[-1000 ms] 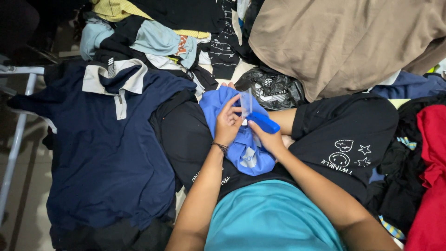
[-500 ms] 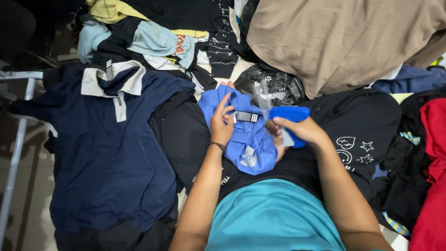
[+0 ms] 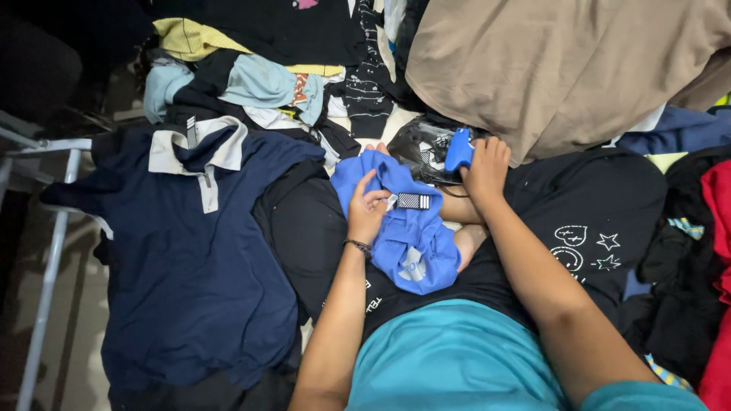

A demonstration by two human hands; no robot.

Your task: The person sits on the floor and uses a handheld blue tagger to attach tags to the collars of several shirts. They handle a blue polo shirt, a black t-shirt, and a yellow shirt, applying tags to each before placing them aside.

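Far out past my left hand [image 3: 368, 209] a grey metal rail [image 3: 52, 251] runs down the edge of the picture, and between it and my wrist a navy polo shirt [image 3: 190, 266] with a pale collar lies spread flat, partly over a black garment [image 3: 304, 236] that sits just beside my forearm. My left hand rests on a small blue garment [image 3: 411, 243], fingers curled and pinching the cloth right next to a little striped tag [image 3: 413, 201]; the garment is bunched in front of my teal shirt [image 3: 457, 358]. To the right of that hand, my right hand [image 3: 487, 169] is closed around a blue tagging gun [image 3: 459, 151], held just above a shiny black plastic bag [image 3: 426, 148] and near the garment's top edge. I think the risk is the gun's tip catching my left fingertips, since they sit so close to the tag, or snagging the plastic bag underneath. Beyond my right hand a big tan cloth [image 3: 563, 68] hangs over, hemming in the far side, and a black printed top [image 3: 601, 221] and red clothing [image 3: 719, 251] crowd my right forearm. Free room is scant: only the small gap between my two hands, over the blue garment.
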